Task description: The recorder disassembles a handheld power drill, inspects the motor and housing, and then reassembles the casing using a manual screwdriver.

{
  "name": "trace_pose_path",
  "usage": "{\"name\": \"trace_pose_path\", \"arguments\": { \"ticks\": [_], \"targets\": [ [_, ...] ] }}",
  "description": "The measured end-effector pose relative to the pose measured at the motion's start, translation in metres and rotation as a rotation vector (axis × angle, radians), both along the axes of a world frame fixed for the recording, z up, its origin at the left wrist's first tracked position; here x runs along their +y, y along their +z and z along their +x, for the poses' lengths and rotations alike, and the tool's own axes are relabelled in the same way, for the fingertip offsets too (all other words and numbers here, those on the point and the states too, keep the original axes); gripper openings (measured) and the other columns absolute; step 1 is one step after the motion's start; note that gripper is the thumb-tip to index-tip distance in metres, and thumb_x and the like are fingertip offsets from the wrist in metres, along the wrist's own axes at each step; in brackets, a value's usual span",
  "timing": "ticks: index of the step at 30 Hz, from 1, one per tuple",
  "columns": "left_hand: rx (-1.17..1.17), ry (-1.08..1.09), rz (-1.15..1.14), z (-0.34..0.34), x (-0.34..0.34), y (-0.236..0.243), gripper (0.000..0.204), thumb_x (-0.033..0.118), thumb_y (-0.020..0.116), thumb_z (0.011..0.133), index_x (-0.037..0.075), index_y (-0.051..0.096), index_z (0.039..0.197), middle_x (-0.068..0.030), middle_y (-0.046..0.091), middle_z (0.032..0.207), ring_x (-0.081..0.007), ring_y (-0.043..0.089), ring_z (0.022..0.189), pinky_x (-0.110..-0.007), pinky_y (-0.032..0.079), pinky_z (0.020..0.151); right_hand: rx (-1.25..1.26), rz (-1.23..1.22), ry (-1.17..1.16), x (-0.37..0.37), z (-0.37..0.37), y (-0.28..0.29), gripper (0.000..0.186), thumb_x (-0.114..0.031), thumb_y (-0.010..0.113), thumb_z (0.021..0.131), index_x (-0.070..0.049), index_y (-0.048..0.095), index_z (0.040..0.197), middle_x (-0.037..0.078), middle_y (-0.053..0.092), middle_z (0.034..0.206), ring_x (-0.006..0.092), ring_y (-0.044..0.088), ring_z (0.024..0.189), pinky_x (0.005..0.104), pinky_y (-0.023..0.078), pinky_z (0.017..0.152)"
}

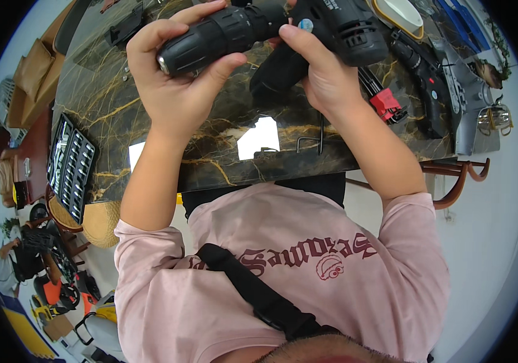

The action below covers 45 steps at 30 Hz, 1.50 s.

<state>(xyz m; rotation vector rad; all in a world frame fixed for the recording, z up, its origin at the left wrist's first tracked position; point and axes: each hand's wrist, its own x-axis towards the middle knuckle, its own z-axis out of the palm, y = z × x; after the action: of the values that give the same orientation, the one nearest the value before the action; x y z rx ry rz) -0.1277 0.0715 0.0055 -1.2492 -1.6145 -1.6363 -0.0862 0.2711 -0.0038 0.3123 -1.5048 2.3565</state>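
Observation:
My left hand [183, 85] is wrapped around the ribbed front end of a black power drill [225, 37], which lies tilted high over the marble table [204, 157]. My right hand [322, 75] grips the drill's body, thumb pressed on it beside the dark handle [271, 78], which angles down and left. The right fingers are mostly hidden behind the tool. Under and right of it are hex keys in a red holder [385, 103] and loose bent hex keys [310, 144] near the front edge.
A socket set case [71, 169] sits at left. At right are another drill [428, 103], a metal tool [461, 103], blue pieces [458, 24] and a white tray [401, 12]. Chairs [98, 221] flank me. A person [1, 266] is among clutter in the left background.

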Motion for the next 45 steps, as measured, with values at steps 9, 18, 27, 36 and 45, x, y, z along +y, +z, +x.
{"name": "trace_pose_path", "arguments": {
  "ticks": [9,18,27,36,45],
  "targets": [
    [0.367,0.225,-0.155,0.007,0.004,0.003,0.068,0.011,0.088,0.078,0.011,0.035,0.12,-0.0334,0.064,0.121,-0.043,0.067,0.115,-0.047,0.058,0.098,0.033,0.052,0.046,0.008,0.001,-0.007,0.021,-0.008,0.074,0.09,-0.006,0.068,0.109,0.004,0.071,0.099,0.0169,0.07,0.092,0.0344,0.059,0.085],
    [0.422,0.262,-0.141,0.0,0.004,-0.005,0.07,0.011,0.088,0.077,0.012,0.033,0.121,-0.0326,0.064,0.122,-0.0427,0.067,0.115,-0.05,0.057,0.099,-0.015,0.004,0.132,0.009,0.001,-0.003,0.02,-0.007,0.075,0.089,-0.006,0.068,0.109,0.004,0.071,0.099,0.017,0.07,0.092,0.0339,0.058,0.085],
    [0.05,0.039,0.114,0.003,0.005,-0.007,0.07,0.025,0.085,0.083,0.008,0.032,0.126,-0.0334,0.061,0.128,-0.0366,0.064,0.119,-0.044,0.055,0.099,0.022,0.084,-0.022,0.003,0.002,-0.007,0.028,-0.009,0.078,0.089,-0.006,0.066,0.114,0.005,0.069,0.103,0.0168,0.069,0.093,0.0338,0.059,0.085],
    [-0.783,-0.315,0.547,0.001,-0.008,-0.004,0.055,0.046,0.066,0.098,0.006,0.048,0.13,-0.0127,0.065,0.113,-0.0297,0.064,0.108,-0.046,0.051,0.1,0.059,0.063,0.125,0.0,0.006,0.002,0.056,-0.02,0.073,0.094,0.001,0.051,0.141,0.005,0.064,0.1,0.0162,0.061,0.09,0.0322,0.052,0.088],
    [-0.778,-0.451,0.4,0.003,-0.015,0.025,0.048,0.006,0.07,0.087,0.007,0.045,0.129,-0.0169,0.064,0.098,-0.0264,0.065,0.095,-0.04,0.053,0.089,-0.058,-0.031,0.15,0.001,0.0,0.001,0.04,-0.009,0.073,0.09,0.001,0.059,0.126,0.007,0.066,0.095,0.0155,0.066,0.081,0.0316,0.055,0.078]
  ]
}}
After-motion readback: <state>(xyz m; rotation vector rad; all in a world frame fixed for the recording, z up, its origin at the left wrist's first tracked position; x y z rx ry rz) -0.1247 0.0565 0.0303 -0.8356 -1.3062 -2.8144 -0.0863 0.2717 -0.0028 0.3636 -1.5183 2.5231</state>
